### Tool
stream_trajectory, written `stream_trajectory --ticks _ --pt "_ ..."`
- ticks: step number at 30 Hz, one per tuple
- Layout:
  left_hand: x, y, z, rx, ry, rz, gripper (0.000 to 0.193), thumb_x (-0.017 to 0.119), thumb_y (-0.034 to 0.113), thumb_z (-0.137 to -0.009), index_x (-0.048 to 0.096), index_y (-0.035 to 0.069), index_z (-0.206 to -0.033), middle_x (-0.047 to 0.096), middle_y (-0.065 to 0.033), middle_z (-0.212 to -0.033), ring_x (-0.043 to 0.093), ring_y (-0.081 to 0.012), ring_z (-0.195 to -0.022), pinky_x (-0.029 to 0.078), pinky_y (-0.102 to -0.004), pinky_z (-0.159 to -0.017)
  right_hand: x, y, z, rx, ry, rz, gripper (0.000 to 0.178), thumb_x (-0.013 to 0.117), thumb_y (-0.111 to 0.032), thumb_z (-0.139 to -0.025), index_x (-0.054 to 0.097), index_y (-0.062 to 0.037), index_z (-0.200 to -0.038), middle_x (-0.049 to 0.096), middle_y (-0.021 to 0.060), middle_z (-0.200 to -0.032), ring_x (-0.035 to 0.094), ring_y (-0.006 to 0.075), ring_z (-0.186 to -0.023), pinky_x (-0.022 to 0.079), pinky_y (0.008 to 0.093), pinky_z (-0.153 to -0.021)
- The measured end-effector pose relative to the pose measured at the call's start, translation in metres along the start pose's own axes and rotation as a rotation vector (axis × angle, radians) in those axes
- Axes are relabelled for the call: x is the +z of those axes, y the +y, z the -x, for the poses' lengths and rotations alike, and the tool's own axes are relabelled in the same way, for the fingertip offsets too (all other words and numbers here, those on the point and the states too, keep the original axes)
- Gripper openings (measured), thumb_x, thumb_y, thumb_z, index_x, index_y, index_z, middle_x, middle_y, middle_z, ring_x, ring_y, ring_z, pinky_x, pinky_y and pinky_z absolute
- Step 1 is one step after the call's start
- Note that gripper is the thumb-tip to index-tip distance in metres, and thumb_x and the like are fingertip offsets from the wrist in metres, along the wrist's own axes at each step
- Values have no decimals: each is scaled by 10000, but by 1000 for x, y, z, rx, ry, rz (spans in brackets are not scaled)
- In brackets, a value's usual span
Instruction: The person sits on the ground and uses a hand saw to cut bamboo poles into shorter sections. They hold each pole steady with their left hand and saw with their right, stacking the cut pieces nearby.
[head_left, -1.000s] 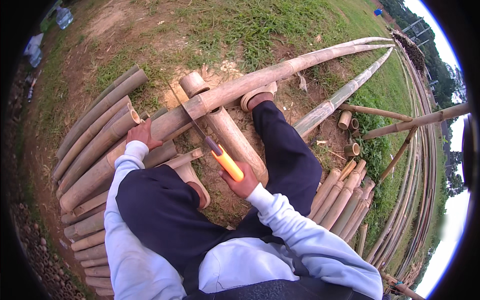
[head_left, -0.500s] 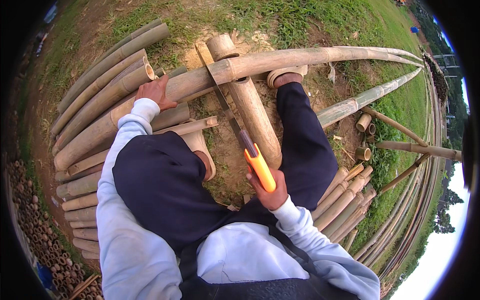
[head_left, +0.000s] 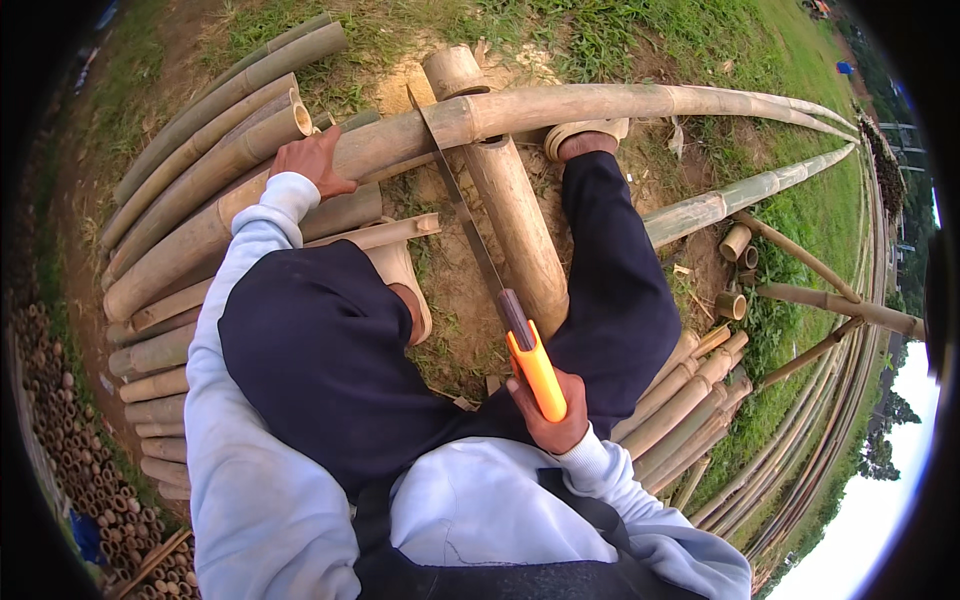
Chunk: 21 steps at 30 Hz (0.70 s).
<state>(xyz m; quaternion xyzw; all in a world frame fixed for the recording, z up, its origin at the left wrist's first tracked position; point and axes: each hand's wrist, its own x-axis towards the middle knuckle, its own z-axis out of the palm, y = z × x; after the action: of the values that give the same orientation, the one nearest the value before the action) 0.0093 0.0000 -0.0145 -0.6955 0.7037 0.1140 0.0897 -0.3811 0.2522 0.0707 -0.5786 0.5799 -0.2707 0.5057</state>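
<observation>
Grassy ground [head_left: 620, 40]; bamboo pole [head_left: 590, 104] under left hand [head_left: 310, 165], clasped over it; saw handle [head_left: 541, 378] inside clenched right hand [head_left: 558, 428].

The person's left arm [head_left: 235, 300] stretches forward past the left knee [head_left: 290, 300], its wrist angled slightly to the right and the left hand [head_left: 306, 165] lying back upward, thumb spread out to the right, fingertips too hidden to make out. The right arm [head_left: 615, 485] is bent, its forearm slanting inward in front of the torso to the right hand [head_left: 555, 410], which sits low and close to the body with fingers curled in a firm grip. Both legs are bent and parted, one on either side.
</observation>
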Motion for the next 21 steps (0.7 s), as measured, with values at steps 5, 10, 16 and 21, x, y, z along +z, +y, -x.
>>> stream_trajectory --ticks 5,10,16,21 --pt "-13 13 -3 20 25 -26 713 833 479 -712 570 81 -1242 759 -190 -1066 730 -421 -1009 579 -520 -922 49 -4 -186 -141 58 -49 257 788 -172 -908 659 44 -856 634 186 -669 583 277 -570 479 420 -607" --pt "-13 0 -3 30 37 -16 754 830 470 -696 560 91 -1289 754 -209 -1061 726 -425 -1013 577 -522 -918 34 18 -80 -79 72 -61 204 776 -156 -936 690 28 -926 642 154 -687 639 259 -617 512 365 -645" --pt "1 -1 4 30 68 2 731 838 475 -710 569 74 -1259 758 -208 -1044 732 -426 -982 583 -518 -908 10 24 -12 -53 53 -26 100 743 -70 -930 692 16 -933 620 104 -659 613 204 -583 502 340 -610" --pt "-13 12 -5 36 49 9 735 832 467 -706 573 71 -1268 756 -205 -1059 730 -415 -999 584 -509 -908 56 1 -190 -135 42 -106 307 792 -201 -928 643 41 -814 587 126 -616 544 215 -560 474 393 -590"
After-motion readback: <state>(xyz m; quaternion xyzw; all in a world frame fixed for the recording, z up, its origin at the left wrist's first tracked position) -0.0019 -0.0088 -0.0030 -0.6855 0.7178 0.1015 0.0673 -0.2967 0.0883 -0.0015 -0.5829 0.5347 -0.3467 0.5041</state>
